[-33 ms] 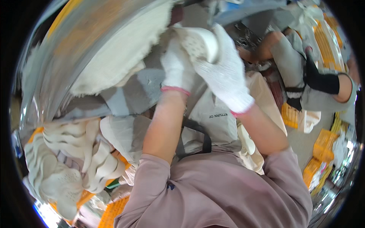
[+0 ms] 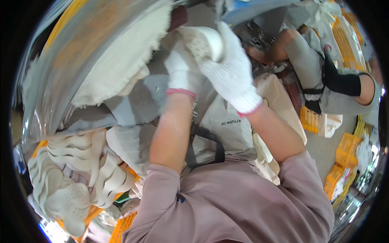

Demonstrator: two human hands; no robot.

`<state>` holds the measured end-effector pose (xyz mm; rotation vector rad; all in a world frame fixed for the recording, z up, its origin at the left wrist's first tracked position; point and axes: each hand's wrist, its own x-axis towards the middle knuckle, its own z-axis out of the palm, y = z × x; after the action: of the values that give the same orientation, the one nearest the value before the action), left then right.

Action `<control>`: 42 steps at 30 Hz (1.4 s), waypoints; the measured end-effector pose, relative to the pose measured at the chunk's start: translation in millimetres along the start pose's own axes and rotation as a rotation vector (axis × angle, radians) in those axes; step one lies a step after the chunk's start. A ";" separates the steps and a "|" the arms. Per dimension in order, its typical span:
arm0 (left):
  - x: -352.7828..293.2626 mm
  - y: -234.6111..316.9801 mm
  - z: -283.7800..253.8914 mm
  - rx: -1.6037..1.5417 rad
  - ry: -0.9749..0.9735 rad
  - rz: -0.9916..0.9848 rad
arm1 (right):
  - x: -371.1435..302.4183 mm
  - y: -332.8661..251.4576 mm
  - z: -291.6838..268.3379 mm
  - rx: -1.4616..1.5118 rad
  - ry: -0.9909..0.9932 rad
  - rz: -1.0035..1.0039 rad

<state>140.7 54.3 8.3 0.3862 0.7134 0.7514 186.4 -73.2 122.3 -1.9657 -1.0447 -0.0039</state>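
Both of my hands wear white knitted gloves with pink cuffs and hold one white clog-like shoe (image 2: 197,42) with small holes in its surface. My left hand (image 2: 182,69) grips it from the left and below; its fingers are mostly hidden. On the other side my right hand (image 2: 231,75) is closed round the shoe, thumb across its near end. Just left of the shoe is a large white cloth wheel (image 2: 125,52) with a frayed edge, partly behind a clear plastic cover (image 2: 52,77).
Stacked white perforated shoe pieces (image 2: 67,194) fill an orange basket at the lower left. A grey cloth with a black strap (image 2: 221,150) lies across my lap. At right, another person's bent leg (image 2: 308,60) and orange crates (image 2: 347,152) stand nearby.
My hands and the shoe sit slightly farther left in the picture. The grip looks the same.
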 end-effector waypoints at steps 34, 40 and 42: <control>-72.5 73.3 -97.0 0.042 0.141 -0.080 | -70.3 -68.1 59.3 -0.190 -0.465 -0.304; -87.7 46.7 -90.7 1.156 0.300 1.013 | -44.4 -99.1 68.7 -0.410 -0.508 -0.061; -79.7 42.1 -97.7 0.391 0.034 0.509 | -40.9 -78.0 81.8 -0.009 -0.553 -0.145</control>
<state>10.2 31.4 -1.6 0.9351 0.8057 1.1002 77.7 -23.1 111.7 -1.9385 -1.5378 0.4792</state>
